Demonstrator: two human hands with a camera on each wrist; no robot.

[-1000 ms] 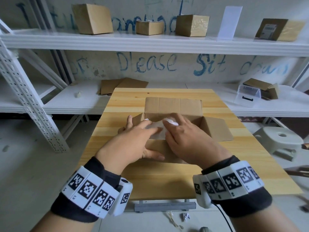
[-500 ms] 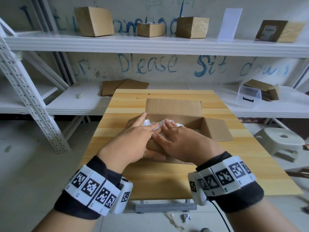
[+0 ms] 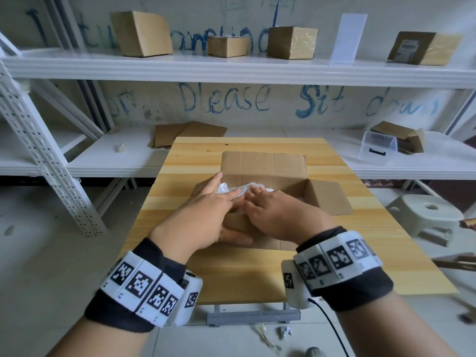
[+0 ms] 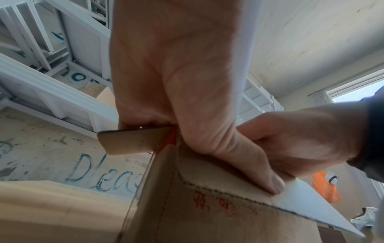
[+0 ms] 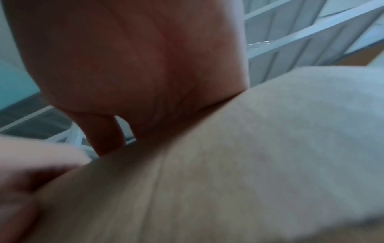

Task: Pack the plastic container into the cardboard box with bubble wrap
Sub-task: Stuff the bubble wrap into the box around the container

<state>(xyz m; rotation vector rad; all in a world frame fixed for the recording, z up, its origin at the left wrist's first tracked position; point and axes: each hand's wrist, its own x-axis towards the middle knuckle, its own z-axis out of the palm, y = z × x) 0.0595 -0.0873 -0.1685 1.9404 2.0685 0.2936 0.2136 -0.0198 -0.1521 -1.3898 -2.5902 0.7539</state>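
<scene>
Left grip (image 3: 203, 215): thumb on outer near wall of cardboard box (image 3: 265, 168), fingers straight over the rim, touching bubble wrap (image 3: 231, 189); clasps the wall, nothing lifted.
Right grip (image 3: 280, 215): palm down, fingers straight, pressing the wrap into the box; holding nothing.
Bubble wrap: white, crumpled, inside box at left-near corner.
Plastic container: hidden, cannot tell.
Box: open, 4 flaps spread, mid bench (image 3: 257, 274).
Shelf (image 3: 231, 70): behind, 4 cartons.
</scene>
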